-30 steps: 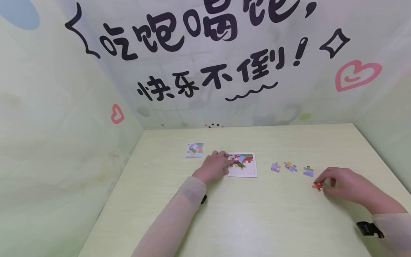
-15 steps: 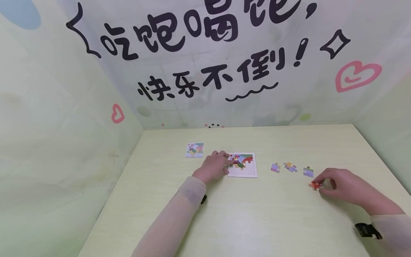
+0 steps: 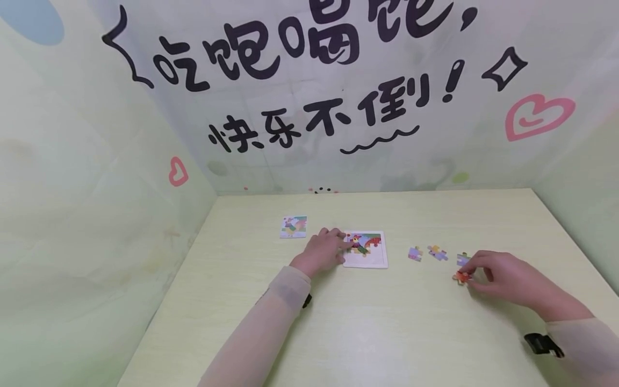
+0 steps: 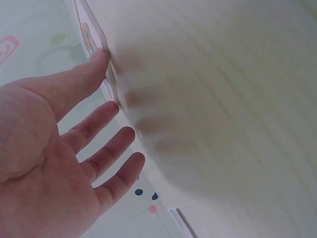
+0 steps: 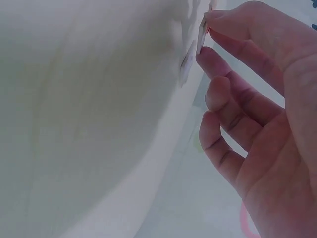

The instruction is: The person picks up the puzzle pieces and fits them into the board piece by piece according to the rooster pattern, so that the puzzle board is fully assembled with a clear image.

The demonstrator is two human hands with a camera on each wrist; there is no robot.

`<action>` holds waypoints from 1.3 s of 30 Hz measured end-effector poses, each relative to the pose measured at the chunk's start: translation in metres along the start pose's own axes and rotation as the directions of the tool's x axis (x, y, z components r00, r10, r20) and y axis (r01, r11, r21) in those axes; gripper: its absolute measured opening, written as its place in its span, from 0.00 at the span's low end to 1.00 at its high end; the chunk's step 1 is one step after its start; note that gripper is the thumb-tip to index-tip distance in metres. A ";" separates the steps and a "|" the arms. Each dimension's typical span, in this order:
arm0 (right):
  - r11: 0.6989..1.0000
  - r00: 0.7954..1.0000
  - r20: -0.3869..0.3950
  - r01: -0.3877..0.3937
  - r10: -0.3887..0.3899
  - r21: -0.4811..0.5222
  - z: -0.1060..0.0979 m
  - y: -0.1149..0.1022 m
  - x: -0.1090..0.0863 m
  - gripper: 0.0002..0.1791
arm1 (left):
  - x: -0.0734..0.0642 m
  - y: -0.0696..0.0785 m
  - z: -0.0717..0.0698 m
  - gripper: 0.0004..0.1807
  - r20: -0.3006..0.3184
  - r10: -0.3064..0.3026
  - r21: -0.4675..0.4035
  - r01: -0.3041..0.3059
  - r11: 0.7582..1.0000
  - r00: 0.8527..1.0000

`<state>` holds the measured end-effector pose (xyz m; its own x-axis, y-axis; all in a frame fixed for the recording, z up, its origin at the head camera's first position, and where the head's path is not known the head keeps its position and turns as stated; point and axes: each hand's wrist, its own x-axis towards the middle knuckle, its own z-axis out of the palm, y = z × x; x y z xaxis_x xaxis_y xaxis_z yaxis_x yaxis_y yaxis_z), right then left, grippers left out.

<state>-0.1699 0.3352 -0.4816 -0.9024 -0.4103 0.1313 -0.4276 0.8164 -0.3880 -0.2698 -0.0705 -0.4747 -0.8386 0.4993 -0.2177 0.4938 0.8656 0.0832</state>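
Observation:
In the head view my left hand (image 3: pixel 325 250) lies at the left edge of a white-framed jigsaw board (image 3: pixel 365 264). One finger reaches over its partly filled bird picture. The left wrist view has the thumb on the board's rim (image 4: pixel 111 82) and the other fingers spread fairly straight. My right hand (image 3: pixel 505 277) pinches a red-orange puzzle piece (image 3: pixel 461 277) between thumb and fingertips, on the right side of the table. From the right wrist that puzzle piece (image 5: pixel 201 34) appears edge-on. Just behind it, a lilac puzzle piece (image 3: pixel 462 258) is partly covered by the hand.
Two loose puzzle pieces, a lilac one (image 3: pixel 415 253) and a yellow-and-lilac one (image 3: pixel 437 252), lie between board and right hand. A small square picture card (image 3: pixel 293 227) is at the back left. Printed fabric walls (image 3: pixel 290 166) border the table (image 3: pixel 367 333).
My right hand has moved left across the table with the red-orange puzzle piece and now partly covers the lilac piece behind it. The left hand and board have stayed in place.

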 end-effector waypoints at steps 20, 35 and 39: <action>1.000 1.000 0.019 -0.008 0.008 0.017 0.006 -0.025 0.024 0.13 | 0.001 0.000 0.004 0.30 -0.014 0.020 -0.011 -0.020 1.000 1.000; 1.000 1.000 0.005 0.018 -0.018 0.022 0.013 -0.036 0.037 0.13 | 0.001 -0.001 0.003 0.30 -0.017 0.019 0.006 -0.019 1.000 1.000; 0.999 1.000 -0.006 0.028 -0.028 0.023 0.018 -0.039 0.042 0.12 | 0.001 -0.002 0.003 0.29 -0.018 0.015 0.007 -0.015 1.000 1.000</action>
<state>-0.1902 0.2787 -0.4769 -0.8904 -0.4308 0.1474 -0.4517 0.7950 -0.4050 -0.2706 -0.0715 -0.4779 -0.8348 0.5133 -0.1990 0.5082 0.8575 0.0799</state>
